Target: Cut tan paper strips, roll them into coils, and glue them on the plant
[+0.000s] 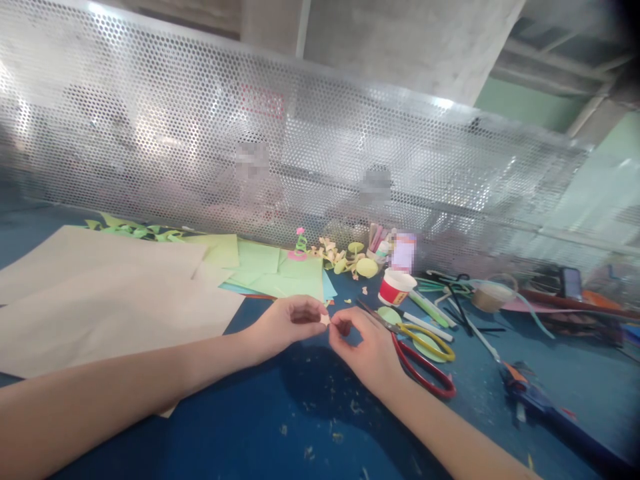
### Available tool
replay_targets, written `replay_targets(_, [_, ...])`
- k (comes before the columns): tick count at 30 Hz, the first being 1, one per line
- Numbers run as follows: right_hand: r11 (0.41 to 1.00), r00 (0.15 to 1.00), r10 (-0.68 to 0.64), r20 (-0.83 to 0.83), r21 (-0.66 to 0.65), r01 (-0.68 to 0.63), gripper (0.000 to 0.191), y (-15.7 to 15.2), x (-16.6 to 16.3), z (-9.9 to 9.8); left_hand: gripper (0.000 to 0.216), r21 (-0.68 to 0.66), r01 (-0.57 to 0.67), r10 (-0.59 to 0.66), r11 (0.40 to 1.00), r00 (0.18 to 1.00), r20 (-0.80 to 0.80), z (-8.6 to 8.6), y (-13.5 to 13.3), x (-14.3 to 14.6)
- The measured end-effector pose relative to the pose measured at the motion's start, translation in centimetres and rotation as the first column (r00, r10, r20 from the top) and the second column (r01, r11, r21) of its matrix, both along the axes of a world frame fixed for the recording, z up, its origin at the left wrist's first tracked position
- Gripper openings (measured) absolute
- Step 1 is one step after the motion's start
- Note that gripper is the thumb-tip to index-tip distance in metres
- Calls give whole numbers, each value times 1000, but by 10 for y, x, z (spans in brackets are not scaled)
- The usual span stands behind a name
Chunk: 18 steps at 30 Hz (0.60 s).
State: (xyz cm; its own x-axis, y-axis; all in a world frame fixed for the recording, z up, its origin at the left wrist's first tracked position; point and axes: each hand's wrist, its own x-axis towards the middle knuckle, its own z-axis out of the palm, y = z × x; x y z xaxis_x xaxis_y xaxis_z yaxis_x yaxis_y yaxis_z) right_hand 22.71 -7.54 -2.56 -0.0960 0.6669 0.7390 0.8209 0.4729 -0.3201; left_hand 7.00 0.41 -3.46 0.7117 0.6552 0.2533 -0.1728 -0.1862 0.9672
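My left hand [289,323] and my right hand [361,347] meet over the blue table [280,427], fingertips pinched together on a tiny beige paper piece [325,319]. Both hands have curled fingers and hover just above the tabletop. Red-handled scissors [425,370] and yellow-handled scissors [425,333] lie directly right of my right hand. Large beige paper sheets [100,300] lie left of my left forearm.
Green paper sheets [270,273] and paper flower bits [335,257] sit behind the hands. A red-and-white cup [395,287], pens, a tape roll [493,297] and a glue gun [530,393] are to the right. A perforated metal screen [300,153] borders the table's far edge.
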Motion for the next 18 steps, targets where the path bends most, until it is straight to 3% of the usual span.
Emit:
replay_targets(10, [998,997,23,69,59,-27,13,0,-1,-1,19,3,111,-111,994,994,-1,-2,0,1])
replay_targets(18, [998,999,47,-13,-30,-47,9,1,1,-1,20,27,30,-29,999,1000,-11,-1,1,1])
